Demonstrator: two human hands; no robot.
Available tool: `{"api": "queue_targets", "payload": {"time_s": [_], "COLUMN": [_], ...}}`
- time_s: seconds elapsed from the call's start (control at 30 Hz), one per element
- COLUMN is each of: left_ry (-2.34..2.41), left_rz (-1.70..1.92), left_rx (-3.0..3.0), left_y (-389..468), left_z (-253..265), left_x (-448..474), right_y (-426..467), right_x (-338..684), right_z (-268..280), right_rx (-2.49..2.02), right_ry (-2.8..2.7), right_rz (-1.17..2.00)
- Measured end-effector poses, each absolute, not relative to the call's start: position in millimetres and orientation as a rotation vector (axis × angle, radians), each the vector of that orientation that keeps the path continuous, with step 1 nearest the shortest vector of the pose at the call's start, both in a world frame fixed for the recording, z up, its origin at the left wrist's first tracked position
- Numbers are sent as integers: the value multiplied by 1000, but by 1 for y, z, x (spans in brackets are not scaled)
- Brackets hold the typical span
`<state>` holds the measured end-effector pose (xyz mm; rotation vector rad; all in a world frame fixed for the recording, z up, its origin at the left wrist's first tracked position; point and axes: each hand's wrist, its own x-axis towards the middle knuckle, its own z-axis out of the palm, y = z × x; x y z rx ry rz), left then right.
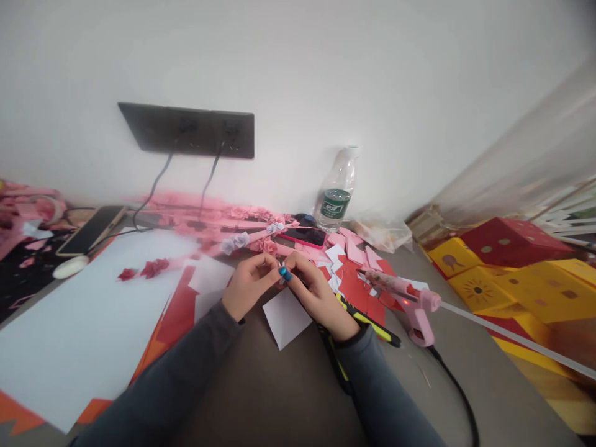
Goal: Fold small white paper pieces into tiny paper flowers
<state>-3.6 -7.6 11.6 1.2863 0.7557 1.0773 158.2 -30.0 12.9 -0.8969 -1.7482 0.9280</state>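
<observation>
My left hand [251, 284] and my right hand [321, 292] meet at the middle of the grey table, fingertips pinched together. Between them is a small bit of white paper [282, 280], mostly covered by the fingers. Blue polish shows on the thumbnails. Just below the hands, a white paper square [286, 323] lies flat. A tool with black-and-yellow handles [379, 330] rests partly beneath my right wrist. Behind the hands are pink stems with white paper flowers [236, 242] and red paper flowers [155, 268].
A pink glue gun [421, 323], its red light lit, stands at right with a trailing cord. Red paper [356, 285] and scraps lie beside it. Further back stand a water bottle [336, 202] and phone [305, 236]. White sheets [88, 329] cover the left; yellow boxes [535, 292] sit right.
</observation>
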Motion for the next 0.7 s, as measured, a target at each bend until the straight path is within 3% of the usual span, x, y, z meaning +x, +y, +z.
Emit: {"api": "queue_targets", "payload": {"time_s": [0.7], "left_ry": [813], "left_rz": [1113], "left_rx": [1242], "left_y": [-8], "left_z": [12], "left_x": [-2], "right_y": [-28], "right_x": [157], "right_z": [9], "right_rx": [-997], "right_ry": [-1660], "right_rz": [802]}}
